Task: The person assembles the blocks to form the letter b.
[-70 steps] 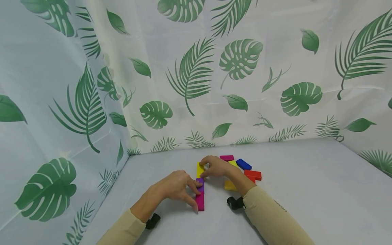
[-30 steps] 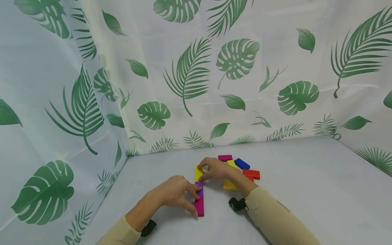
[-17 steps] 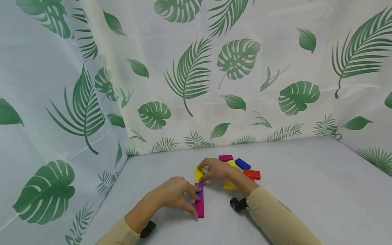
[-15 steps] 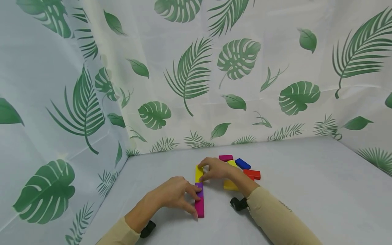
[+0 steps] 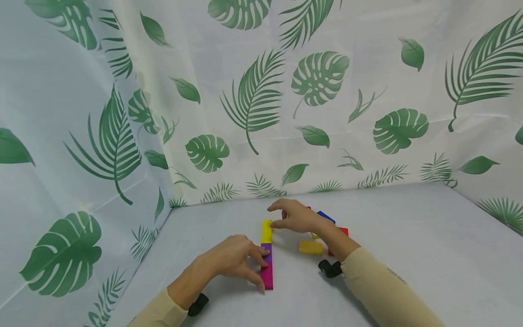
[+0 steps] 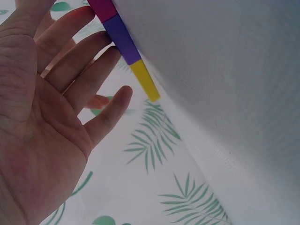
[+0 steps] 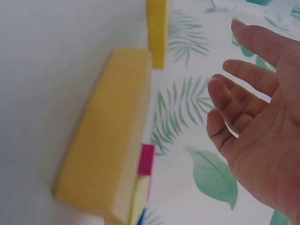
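A straight row of blocks lies end to end: yellow [image 5: 267, 232], purple [image 5: 267, 246] and magenta [image 5: 267, 278]. My left hand [image 5: 234, 256] rests along the left side of the row, fingertips touching the purple block and thumb at the magenta block's near end. In the left wrist view its fingers [image 6: 84, 75] are only slightly bent against the blocks. My right hand [image 5: 298, 216] hovers to the right of the yellow block's far end, thumb and fingers spread apart. Nothing sits between them in the right wrist view, where a loose yellow block [image 7: 105, 136] looms close.
Right of the row lie loose blocks, partly hidden by the right forearm: yellow [image 5: 311, 247], blue [image 5: 327, 217], red [image 5: 344, 231] and magenta. A leaf-printed curtain [image 5: 253, 172] hangs behind the white table [image 5: 408, 254]. Black wrist cameras [image 5: 329, 269] jut below both wrists.
My right hand has let go of the yellow block in the row and moved up and to the right, its fingers spreading. The left hand stays on the purple and magenta blocks.
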Available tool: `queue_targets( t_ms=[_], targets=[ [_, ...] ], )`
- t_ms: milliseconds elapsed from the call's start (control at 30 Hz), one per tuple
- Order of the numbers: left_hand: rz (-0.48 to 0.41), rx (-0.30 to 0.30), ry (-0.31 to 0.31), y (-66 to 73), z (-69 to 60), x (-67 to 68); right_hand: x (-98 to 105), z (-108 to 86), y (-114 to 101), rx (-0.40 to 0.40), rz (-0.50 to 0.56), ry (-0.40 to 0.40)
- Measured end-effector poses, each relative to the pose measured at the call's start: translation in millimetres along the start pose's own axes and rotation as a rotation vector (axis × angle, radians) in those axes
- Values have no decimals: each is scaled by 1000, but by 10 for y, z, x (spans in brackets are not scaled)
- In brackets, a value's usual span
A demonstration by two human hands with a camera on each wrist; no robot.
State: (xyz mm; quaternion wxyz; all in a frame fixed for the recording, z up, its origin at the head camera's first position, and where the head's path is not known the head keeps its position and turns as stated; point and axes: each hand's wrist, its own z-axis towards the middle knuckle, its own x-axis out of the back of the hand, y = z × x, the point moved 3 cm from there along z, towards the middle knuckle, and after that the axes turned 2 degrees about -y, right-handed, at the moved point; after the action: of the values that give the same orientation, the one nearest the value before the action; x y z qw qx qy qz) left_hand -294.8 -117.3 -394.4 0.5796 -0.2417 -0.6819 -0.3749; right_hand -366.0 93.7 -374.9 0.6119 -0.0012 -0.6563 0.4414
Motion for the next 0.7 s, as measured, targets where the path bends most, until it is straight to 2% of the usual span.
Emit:
queue_targets(
  t_ms=[233,500,700],
  targets=[
    [-2,18,-17,-18,8,-6,156,-140,28,32,-16,9],
    [-6,36,-27,-17,11,-2,249,-239,192,-7,-30,25],
    [-16,56,-43,-12,15,2,333,-271,258,-30,9,44]
  ],
)
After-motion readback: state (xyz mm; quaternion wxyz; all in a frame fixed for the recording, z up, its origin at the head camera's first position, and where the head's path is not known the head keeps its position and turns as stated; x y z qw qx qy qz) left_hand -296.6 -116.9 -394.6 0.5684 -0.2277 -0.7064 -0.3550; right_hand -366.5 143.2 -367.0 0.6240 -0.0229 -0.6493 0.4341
